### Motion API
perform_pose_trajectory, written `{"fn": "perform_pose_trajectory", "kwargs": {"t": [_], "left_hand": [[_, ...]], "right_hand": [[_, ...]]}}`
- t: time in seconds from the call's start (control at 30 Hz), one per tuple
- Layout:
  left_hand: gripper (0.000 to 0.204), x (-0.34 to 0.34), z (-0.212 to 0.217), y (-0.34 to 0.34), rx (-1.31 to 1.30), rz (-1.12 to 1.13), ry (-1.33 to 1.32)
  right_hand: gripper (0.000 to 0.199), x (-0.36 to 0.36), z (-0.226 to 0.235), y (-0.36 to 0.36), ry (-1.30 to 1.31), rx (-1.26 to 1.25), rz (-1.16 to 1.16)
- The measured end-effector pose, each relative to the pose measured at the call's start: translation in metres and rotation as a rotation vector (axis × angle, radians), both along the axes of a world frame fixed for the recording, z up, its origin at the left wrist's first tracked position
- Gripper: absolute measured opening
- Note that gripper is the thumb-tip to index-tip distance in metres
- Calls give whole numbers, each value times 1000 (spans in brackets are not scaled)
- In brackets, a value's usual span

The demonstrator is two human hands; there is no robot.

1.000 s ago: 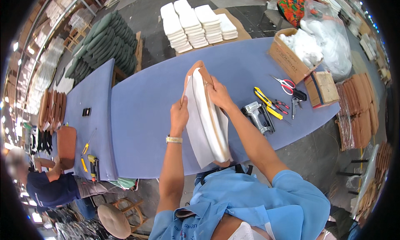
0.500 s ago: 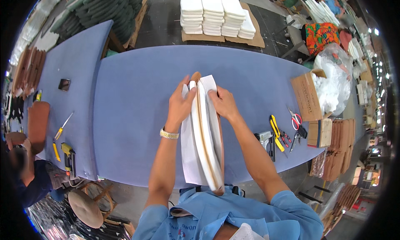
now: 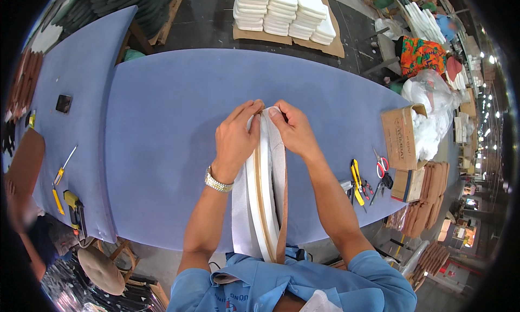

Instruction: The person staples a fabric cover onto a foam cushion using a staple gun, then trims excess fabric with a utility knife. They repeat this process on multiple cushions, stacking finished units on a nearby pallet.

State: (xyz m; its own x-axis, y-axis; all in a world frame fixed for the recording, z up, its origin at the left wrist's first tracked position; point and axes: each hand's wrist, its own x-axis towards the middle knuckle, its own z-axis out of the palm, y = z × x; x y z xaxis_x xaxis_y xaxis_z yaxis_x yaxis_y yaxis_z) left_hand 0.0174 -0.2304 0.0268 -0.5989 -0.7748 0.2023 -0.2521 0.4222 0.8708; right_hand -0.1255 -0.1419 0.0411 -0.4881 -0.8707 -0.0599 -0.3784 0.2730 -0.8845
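Note:
A long white padded piece (image 3: 265,155), which looks like a cushion, stands on edge before me with a tan strip (image 3: 260,198) along its middle. Pale grey fabric flaps (image 3: 240,225) wrap both its sides; the right one shows brown on its outer face. My left hand (image 3: 234,138), with a metal watch at the wrist, closes round the far end, fingers over the tip. Opposite it, my right hand (image 3: 294,132) pinches the right flap's top edge between thumb and fingers. The cushion's near end rests against my blue shirt.
The blue padded table (image 3: 168,122) lies beneath. At right are a yellow cutter (image 3: 357,182), red-handled scissors (image 3: 382,164) and a cardboard box (image 3: 400,136) of white stuffing. A staple gun (image 3: 75,209), screwdriver (image 3: 60,172) and phone (image 3: 63,103) lie left. A co-worker's arm (image 3: 31,252) shows there.
Both hands have moved together at the cushion's far end. The flaps, spread wider before, now close in around the tip. My view has shifted slightly.

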Motion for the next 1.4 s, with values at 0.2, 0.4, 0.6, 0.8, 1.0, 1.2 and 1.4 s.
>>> {"fn": "perform_pose_trajectory", "kwargs": {"t": [0.2,0.4,0.6,0.8,1.0,1.2,1.4], "left_hand": [[34,0,5,-7,19,-85,-14],[38,-3,5,8,5,-71,-42],[27,-12,3,10,-31,8,-75],[20,-14,12,8,-145,-93,-78],[22,-22,20,8,-153,-149,-253],[12,-34,24,7,-254,-202,-389],[12,-23,25,7,-237,-205,-207]], "right_hand": [[23,-5,9,3,-38,67,-9],[23,-10,-29,17,-278,-22,-134],[25,-9,-16,18,-94,34,-147],[26,-15,-9,19,2,61,-96],[25,-17,-13,19,21,45,-93],[26,-16,-15,24,23,28,-125],[30,-17,-19,30,-21,53,-137]]}}
